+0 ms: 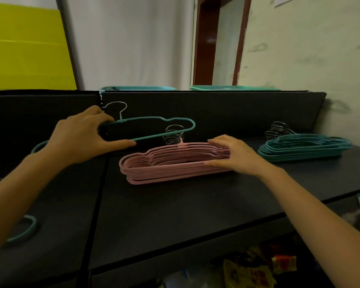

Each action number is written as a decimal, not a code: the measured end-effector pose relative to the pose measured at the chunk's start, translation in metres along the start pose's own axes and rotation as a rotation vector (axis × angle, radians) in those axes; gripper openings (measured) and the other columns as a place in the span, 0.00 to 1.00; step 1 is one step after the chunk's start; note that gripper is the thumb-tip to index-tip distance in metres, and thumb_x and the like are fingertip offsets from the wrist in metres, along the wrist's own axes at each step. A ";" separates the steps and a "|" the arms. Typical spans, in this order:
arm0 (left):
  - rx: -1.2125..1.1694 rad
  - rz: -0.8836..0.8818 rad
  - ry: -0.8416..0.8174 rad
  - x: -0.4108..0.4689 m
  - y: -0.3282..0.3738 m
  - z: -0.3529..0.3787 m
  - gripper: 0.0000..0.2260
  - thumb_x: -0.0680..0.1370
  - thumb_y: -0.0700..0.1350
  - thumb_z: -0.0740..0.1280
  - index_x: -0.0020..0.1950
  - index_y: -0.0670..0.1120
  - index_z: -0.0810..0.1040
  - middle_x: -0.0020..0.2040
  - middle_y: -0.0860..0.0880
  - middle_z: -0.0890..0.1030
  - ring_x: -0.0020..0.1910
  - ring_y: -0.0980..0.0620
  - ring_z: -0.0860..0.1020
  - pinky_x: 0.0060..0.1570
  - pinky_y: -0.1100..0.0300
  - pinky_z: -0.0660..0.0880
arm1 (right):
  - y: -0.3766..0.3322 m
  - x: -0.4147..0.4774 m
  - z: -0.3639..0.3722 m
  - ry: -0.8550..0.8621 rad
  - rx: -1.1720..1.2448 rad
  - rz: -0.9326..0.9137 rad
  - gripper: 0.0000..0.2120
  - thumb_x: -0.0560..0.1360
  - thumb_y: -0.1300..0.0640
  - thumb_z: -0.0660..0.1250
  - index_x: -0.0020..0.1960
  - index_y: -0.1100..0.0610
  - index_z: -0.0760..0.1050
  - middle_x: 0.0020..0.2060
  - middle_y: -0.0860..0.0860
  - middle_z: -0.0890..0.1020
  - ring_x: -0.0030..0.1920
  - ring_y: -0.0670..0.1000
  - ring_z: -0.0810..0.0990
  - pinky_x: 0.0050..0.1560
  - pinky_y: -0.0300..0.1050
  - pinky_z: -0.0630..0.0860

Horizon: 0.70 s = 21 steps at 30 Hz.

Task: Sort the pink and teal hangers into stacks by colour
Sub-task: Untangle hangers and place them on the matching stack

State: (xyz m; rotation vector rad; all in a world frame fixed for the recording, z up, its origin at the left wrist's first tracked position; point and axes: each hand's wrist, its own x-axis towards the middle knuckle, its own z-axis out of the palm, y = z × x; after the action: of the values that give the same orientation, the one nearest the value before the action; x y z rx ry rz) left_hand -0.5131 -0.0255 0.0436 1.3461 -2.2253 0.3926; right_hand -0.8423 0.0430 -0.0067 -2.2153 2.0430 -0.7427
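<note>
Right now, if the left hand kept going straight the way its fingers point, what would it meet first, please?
Probably the metal hooks of the pink stack. The left hand points rightward, gripping a teal hanger whose far end leads; depth is unclear, so it may pass behind them.

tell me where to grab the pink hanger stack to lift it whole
Probably the straight bottom bars on the near side of the pink hanger stack, from the front: they lie bundled flat there, while the wire hooks fan out at the back.
</note>
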 end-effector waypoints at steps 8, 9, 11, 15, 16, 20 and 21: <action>0.015 -0.019 -0.001 0.014 0.037 0.010 0.49 0.54 0.78 0.50 0.62 0.47 0.74 0.57 0.49 0.74 0.47 0.50 0.76 0.40 0.57 0.68 | 0.031 0.015 0.003 -0.093 0.036 -0.072 0.37 0.65 0.34 0.67 0.70 0.47 0.66 0.68 0.43 0.67 0.67 0.44 0.64 0.68 0.48 0.65; 0.024 -0.021 -0.010 0.017 0.045 0.012 0.49 0.54 0.78 0.49 0.62 0.48 0.74 0.57 0.50 0.74 0.47 0.50 0.76 0.40 0.57 0.68 | 0.033 0.014 0.003 -0.095 0.005 -0.097 0.37 0.66 0.33 0.66 0.71 0.47 0.65 0.70 0.43 0.65 0.68 0.44 0.62 0.69 0.48 0.63; 0.054 -0.022 -0.017 0.023 0.067 0.017 0.49 0.54 0.79 0.48 0.62 0.49 0.74 0.57 0.51 0.74 0.48 0.50 0.76 0.40 0.57 0.68 | 0.045 0.008 -0.004 -0.084 -0.045 -0.141 0.38 0.67 0.32 0.63 0.72 0.48 0.62 0.72 0.43 0.62 0.70 0.45 0.60 0.70 0.49 0.62; 0.051 -0.007 -0.015 0.036 0.121 0.031 0.49 0.56 0.80 0.48 0.63 0.49 0.74 0.57 0.51 0.73 0.47 0.52 0.76 0.39 0.59 0.67 | 0.088 -0.016 -0.034 -0.080 -0.057 -0.180 0.34 0.67 0.31 0.60 0.69 0.46 0.67 0.67 0.43 0.69 0.66 0.44 0.66 0.66 0.49 0.67; 0.034 -0.005 -0.026 0.041 0.138 0.035 0.48 0.57 0.81 0.50 0.63 0.49 0.73 0.57 0.50 0.73 0.48 0.51 0.76 0.40 0.58 0.67 | 0.101 -0.023 -0.043 -0.094 -0.069 -0.180 0.33 0.67 0.30 0.58 0.67 0.44 0.69 0.65 0.42 0.71 0.64 0.43 0.67 0.65 0.49 0.68; 0.008 0.035 -0.055 0.064 0.218 0.051 0.45 0.58 0.76 0.53 0.63 0.48 0.73 0.58 0.50 0.73 0.47 0.54 0.73 0.42 0.58 0.68 | 0.162 -0.052 -0.083 -0.101 -0.127 -0.145 0.22 0.72 0.36 0.61 0.63 0.41 0.72 0.62 0.39 0.73 0.64 0.42 0.68 0.63 0.48 0.69; 0.005 0.052 -0.058 0.070 0.239 0.056 0.43 0.59 0.76 0.53 0.63 0.48 0.73 0.58 0.50 0.73 0.47 0.55 0.72 0.42 0.59 0.68 | 0.177 -0.060 -0.093 -0.095 -0.136 -0.132 0.21 0.72 0.37 0.61 0.63 0.41 0.72 0.61 0.39 0.74 0.63 0.42 0.69 0.63 0.47 0.69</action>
State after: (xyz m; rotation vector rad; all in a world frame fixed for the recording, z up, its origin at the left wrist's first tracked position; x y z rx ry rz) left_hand -0.7661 0.0076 0.0396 1.3199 -2.3120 0.3824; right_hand -1.0419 0.1035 -0.0037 -2.4278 1.9743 -0.5095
